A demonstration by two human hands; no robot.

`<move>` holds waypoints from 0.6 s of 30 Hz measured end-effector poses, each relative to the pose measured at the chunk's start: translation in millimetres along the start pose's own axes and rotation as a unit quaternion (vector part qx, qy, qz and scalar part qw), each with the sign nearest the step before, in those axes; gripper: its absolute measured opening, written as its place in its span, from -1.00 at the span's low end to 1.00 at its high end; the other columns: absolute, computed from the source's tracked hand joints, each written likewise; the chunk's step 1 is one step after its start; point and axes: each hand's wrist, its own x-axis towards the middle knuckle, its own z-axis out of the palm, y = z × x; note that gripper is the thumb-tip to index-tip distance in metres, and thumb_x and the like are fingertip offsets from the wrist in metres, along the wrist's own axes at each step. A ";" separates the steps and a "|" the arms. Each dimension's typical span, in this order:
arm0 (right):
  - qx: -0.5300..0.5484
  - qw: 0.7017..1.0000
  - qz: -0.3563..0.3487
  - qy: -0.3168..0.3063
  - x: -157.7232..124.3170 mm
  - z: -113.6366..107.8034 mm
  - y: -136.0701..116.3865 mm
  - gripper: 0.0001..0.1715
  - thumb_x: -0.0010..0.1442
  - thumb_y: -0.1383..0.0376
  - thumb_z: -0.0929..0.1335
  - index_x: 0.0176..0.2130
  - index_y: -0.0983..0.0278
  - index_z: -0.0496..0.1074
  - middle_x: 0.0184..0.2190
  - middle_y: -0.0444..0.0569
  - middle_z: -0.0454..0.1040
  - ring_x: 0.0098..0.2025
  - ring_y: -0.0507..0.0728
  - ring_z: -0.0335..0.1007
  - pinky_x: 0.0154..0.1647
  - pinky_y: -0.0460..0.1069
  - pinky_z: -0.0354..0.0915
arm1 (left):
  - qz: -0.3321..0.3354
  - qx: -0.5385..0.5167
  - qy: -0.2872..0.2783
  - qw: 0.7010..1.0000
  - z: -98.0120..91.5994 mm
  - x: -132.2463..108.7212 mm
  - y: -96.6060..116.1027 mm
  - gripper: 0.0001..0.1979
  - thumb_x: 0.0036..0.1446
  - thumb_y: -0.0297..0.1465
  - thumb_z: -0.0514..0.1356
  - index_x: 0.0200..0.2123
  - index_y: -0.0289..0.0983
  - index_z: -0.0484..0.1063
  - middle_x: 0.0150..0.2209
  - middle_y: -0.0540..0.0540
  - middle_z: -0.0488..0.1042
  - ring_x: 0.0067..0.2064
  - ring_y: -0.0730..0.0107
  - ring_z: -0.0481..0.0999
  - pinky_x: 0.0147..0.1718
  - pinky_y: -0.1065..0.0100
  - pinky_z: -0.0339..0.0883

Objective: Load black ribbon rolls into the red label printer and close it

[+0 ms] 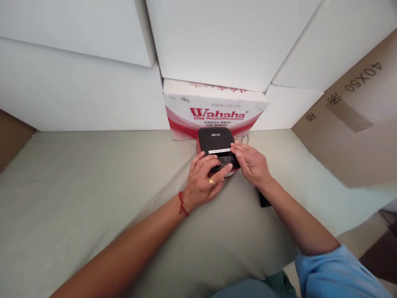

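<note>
A small black box (216, 142) with a yellow-and-white label strip lies on the pale green cloth surface (77, 186), just in front of a red-and-white Wahaha carton (214, 109). My left hand (205, 179), with a gold ring and a red wrist cord, has its fingers curled over the box's near left edge. My right hand (252, 164) has its fingers pressed on the box's near right edge. Both hands grip the box. A dark thing (264, 200) peeks out under my right forearm; I cannot make out what it is.
Large white boxes (226, 37) are stacked behind and above the surface. A brown cardboard box (353, 111) marked 40X50 leans at the right. A brown edge (12, 136) shows at the far left.
</note>
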 end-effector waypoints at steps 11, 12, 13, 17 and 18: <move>0.035 0.996 0.066 0.053 -8.5 17.4 -10.3 -0.46 0.70 0.05 0.23 0.16 0.12 0.76 0.23 0.04 0.77 0.39 0.26 0.66 0.53 0.29 0.49 | -0.215 -0.185 0.004 0.959 -15.2 14.6 -39.3 -0.52 0.69 -0.18 0.01 0.13 -0.17 0.75 0.20 -0.18 0.76 0.41 0.07 0.63 0.51 -0.15 0.41; 0.042 0.995 0.069 0.055 -8.1 17.7 -10.3 -0.45 0.70 0.03 0.23 0.15 0.11 0.76 0.22 0.03 0.78 0.38 0.26 0.67 0.53 0.29 0.49 | -0.216 -0.197 0.009 0.956 -15.3 14.9 -40.3 -0.54 0.69 -0.19 0.03 0.13 -0.16 0.75 0.19 -0.18 0.76 0.41 0.08 0.63 0.49 -0.14 0.44; 0.053 0.994 0.074 0.059 -7.2 17.3 -10.2 -0.44 0.70 0.01 0.23 0.13 0.11 0.77 0.20 0.04 0.79 0.37 0.26 0.68 0.52 0.30 0.50 | -0.219 -0.208 0.011 0.953 -15.7 15.2 -41.0 -0.56 0.68 -0.19 0.05 0.13 -0.15 0.75 0.19 -0.18 0.77 0.40 0.08 0.63 0.48 -0.14 0.44; 0.118 0.985 0.106 0.066 0.1 9.6 -11.5 -0.41 0.68 -0.09 0.27 0.04 0.10 0.80 0.12 0.04 0.82 0.30 0.27 0.72 0.47 0.28 0.52 | -0.247 -0.274 -0.019 0.929 -17.1 13.7 -42.7 -0.68 0.60 -0.17 0.19 0.11 -0.10 0.74 0.21 -0.16 0.74 0.45 0.03 0.56 0.54 -0.17 0.38; 0.135 0.982 0.114 0.062 1.9 7.0 -12.7 -0.42 0.68 -0.10 0.27 0.07 0.08 0.79 0.14 0.03 0.81 0.31 0.27 0.71 0.48 0.28 0.51 | -0.258 -0.295 -0.024 0.920 -16.4 12.6 -43.0 -0.70 0.57 -0.17 0.24 0.14 -0.08 0.73 0.25 -0.15 0.71 0.49 0.01 0.51 0.58 -0.18 0.32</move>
